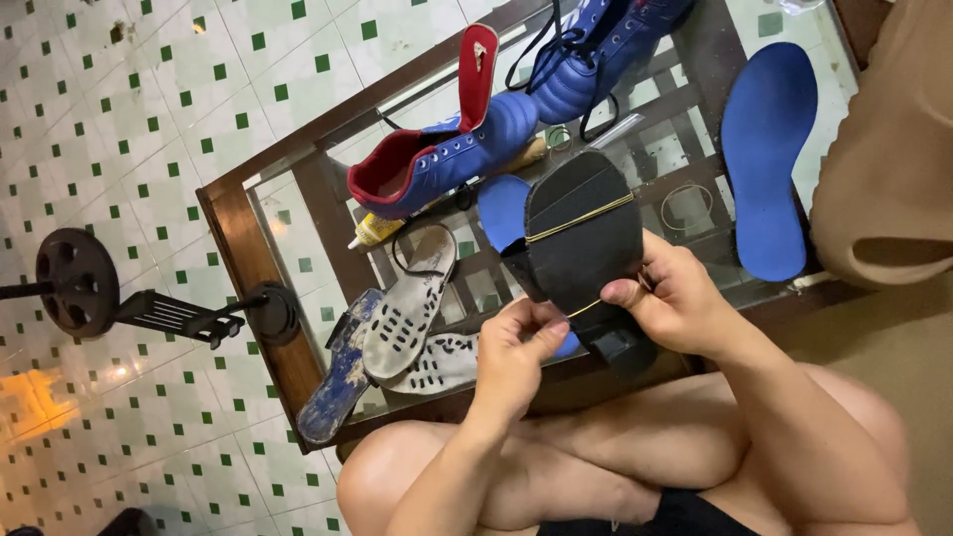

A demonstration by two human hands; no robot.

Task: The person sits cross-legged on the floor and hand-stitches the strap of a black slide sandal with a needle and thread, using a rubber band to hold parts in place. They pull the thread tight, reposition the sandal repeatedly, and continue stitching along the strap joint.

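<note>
Bare knees filled the bottom of the frame, and two hands rose from them toward the middle. Both hands held a black shoe [579, 238], sole up, with a thin yellow rubber band [581, 216] stretched across the sole. Fingers of the left hand [513, 355] were closed in a pinch at the shoe's lower edge. Closed around the shoe's right side was the right hand [680, 298], thumb on the sole.

Behind the hands stood a glass-topped table [243, 248] with a dark wood frame. A blue boot with red lining [442, 149] lay on it above the middle, and a second blue boot [596, 50] sat at the top. One blue insole [766, 154] lay at the upper right. Two worn grey insoles [412, 313] lay at the lower left of the table, near a small yellow bottle [375, 229]. White floor tiles with green squares [119, 119] filled the left side.
</note>
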